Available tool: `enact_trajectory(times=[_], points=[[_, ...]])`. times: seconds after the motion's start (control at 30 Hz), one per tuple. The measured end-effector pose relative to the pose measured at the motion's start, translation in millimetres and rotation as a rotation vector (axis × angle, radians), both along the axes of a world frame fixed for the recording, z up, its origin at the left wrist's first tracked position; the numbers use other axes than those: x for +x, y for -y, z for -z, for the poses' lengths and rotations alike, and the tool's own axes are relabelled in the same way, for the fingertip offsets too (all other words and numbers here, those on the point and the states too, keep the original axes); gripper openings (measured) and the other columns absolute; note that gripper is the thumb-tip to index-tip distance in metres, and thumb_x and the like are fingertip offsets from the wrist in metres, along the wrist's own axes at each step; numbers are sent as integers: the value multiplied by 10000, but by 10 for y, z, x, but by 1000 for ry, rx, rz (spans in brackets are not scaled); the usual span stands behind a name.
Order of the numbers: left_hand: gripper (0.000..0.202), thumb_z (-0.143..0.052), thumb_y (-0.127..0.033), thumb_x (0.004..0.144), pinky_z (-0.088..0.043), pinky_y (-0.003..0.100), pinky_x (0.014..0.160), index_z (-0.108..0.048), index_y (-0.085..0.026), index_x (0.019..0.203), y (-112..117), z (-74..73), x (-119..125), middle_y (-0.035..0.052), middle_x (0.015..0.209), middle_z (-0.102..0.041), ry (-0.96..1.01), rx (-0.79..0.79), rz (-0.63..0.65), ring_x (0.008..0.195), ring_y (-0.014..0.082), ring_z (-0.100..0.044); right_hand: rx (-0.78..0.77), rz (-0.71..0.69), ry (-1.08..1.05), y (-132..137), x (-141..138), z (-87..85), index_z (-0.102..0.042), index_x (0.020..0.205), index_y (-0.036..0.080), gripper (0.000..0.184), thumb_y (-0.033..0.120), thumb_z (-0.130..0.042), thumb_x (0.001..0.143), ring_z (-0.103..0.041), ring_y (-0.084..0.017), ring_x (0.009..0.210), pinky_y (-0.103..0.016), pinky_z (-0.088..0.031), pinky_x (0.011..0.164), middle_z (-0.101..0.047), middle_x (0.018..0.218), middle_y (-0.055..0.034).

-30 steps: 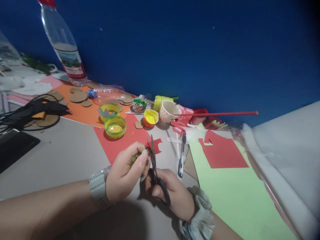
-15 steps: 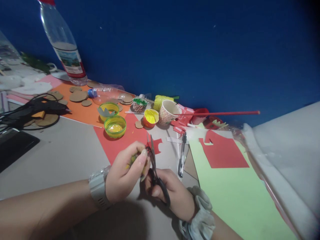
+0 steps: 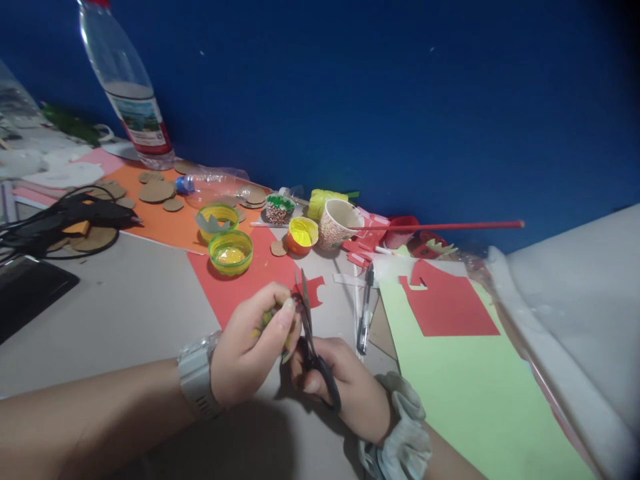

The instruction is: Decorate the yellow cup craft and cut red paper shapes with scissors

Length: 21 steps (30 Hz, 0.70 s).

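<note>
My left hand [image 3: 253, 347], with a grey watch on its wrist, pinches a small red paper cutout [image 3: 313, 291] between thumb and fingers. My right hand [image 3: 345, 387], a grey scrunchie on its wrist, grips black-handled scissors [image 3: 309, 330] whose blades point up into the cutout's edge. Both hands hover close together above the grey table [image 3: 125, 313], just in front of a red paper sheet [image 3: 245, 280].
Green-rimmed paint lids [image 3: 231, 253], small paint cups [image 3: 301, 236], a paper cup [image 3: 337, 225] and a long red stick [image 3: 440, 227] lie behind. A pen [image 3: 365, 313] lies right of the hands. A green sheet bears red paper [image 3: 445, 303]. Left: glue gun [image 3: 85, 213], bottle [image 3: 127, 87], cardboard discs [image 3: 156, 193].
</note>
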State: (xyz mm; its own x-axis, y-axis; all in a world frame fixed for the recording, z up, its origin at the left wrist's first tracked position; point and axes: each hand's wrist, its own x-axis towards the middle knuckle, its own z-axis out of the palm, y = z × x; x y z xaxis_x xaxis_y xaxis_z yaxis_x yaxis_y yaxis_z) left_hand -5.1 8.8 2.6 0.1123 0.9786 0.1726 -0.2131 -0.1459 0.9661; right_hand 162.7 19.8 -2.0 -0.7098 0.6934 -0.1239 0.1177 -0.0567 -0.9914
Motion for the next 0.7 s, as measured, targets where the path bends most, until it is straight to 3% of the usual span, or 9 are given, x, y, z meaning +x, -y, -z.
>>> enact_trajectory(times=[0.4,0.6,0.7], points=[[356,-332,-474,999,-380,256,524,-481,-213,808,-50,-40,-17,-39,627,-506,-43,-14,17,531,119,-435,-85,53,-108,21,-55,12,-523,683,144,549,674,-607,799,-364,-84,516,-215,-300,496,-444,564,38],[396,-283,-451,1007,-394,273,560,-461,-203,756,-133,-184,-87,-18,648,-505,-239,-4,102,567,136,-454,-93,89,-159,14,-83,16,-507,670,151,573,705,-601,779,-342,-81,506,-221,-281,486,-421,560,49],[330,-343,-373,999,-380,256,557,-432,-203,730,-173,-244,-103,-30,642,-475,-363,87,66,568,126,-437,-72,94,-159,11,-88,36,-507,671,149,560,687,-590,804,-347,-82,508,-225,-275,492,-427,559,48]])
